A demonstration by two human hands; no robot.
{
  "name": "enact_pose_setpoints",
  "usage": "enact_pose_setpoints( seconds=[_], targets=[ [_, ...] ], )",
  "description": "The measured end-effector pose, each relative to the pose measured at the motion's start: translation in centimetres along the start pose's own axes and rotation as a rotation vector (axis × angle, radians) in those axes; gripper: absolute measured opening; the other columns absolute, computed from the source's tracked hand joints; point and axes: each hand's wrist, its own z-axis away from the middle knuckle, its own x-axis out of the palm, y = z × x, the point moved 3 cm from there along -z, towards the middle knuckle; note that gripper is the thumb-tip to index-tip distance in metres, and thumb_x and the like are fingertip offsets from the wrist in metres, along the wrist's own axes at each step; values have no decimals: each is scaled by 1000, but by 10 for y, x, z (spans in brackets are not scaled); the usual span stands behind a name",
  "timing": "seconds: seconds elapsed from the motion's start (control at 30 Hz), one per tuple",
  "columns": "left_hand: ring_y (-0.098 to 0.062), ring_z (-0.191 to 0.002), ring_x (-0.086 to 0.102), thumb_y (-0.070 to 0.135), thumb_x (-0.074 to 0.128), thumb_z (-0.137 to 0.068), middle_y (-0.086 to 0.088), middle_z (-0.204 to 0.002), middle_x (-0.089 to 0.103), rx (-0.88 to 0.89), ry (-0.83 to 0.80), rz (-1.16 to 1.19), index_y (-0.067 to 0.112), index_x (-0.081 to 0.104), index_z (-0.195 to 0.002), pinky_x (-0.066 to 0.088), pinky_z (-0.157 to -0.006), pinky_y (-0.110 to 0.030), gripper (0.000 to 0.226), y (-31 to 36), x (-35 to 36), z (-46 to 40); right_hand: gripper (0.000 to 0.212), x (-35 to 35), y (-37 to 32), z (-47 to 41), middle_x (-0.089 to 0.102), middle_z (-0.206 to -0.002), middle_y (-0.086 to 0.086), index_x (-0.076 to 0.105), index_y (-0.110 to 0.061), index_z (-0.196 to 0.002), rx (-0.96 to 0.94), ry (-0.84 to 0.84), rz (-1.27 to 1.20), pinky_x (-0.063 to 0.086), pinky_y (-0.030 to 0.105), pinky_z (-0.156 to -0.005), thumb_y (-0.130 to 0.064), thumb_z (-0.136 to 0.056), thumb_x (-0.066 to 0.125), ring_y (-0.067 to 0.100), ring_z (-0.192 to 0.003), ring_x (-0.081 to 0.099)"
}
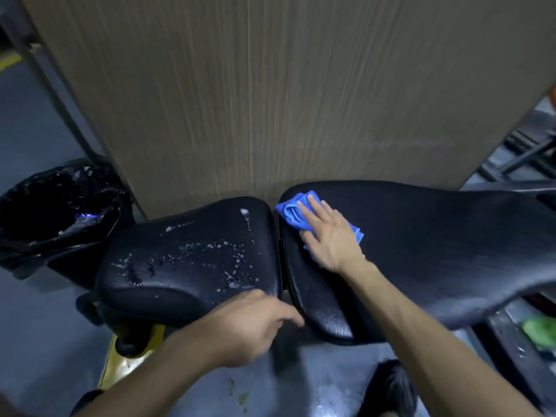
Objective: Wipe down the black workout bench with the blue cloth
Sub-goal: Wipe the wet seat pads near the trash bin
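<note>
Behind the black workout bench [421,236] a tall wood-grain panel [270,85] fills the upper frame. At centre right, the right hand [328,236] lies flat, fingers straight, pressing the blue cloth [293,215] onto the long back pad. Droplets speckle the seat pad [186,260] at centre left. The left hand [249,329], blurred at lower centre, has a loosely curled, empty grip. A black bin bag [57,212] sits at left.

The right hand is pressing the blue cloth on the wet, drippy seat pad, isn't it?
Not quite. In the head view the right hand presses the blue cloth on the long back pad. The droplets sit on the seat pad beside it.
</note>
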Motion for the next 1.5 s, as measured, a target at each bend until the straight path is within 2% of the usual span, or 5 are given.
enact_pose_setpoints(
  seconds=[0.2, 0.47, 1.2, 1.33, 1.5],
  targets=[
    [2, -102, 67, 19, 49, -97, 20, -109, 74, 66, 95, -22, 42, 65, -115, 51, -91, -26, 34, -36, -52, 29, 63, 12, -40, 130, 22, -164, -6, 30, -30, -155, -64, 86, 61, 25, 41, -120, -35, -93, 40, 21, -150, 25],
    [20, -104, 60, 11, 55, -99, 34, -104, 70, 96, 243, 82, 39, 74, -111, 46, -91, -7, 36, -86, -82, 69, 68, 14, -24, 140, 40, -156, 11, 47, -15, -147, 655, 391, 87, 38, 49, -110, -40, -86, 29, 38, -139, 41],
    [15, -98, 63, -2, 54, -95, 27, -105, 72, -32, 585, 345, 31, 76, -108, 41, -82, 0, 42, -129, -62, 112, 69, 37, -120, 70, 22, -163, 9, 30, -10, -154, 239, 180, -79, 11, 32, -122, -40, -92, 20, 24, -152, 18],
    [13, -96, 65, -4, 54, -94, 25, -105, 73, -21, 601, 344, 30, 77, -106, 45, -84, -5, 42, -129, -60, 115, 55, 47, -155, 77, 33, -157, 19, 50, 1, -141, 163, 302, -31, 26, 52, -119, -23, -94, 37, 40, -148, 26],
    [13, -94, 66, -7, 53, -93, 25, -103, 74, -40, 662, 374, 28, 77, -102, 46, -82, -5, 43, -130, -67, 111, 64, 62, -172, 138, 13, -167, 0, 22, -21, -158, -8, 199, 14, 11, 36, -123, -28, -96, 35, 19, -154, 7]
  ],
)
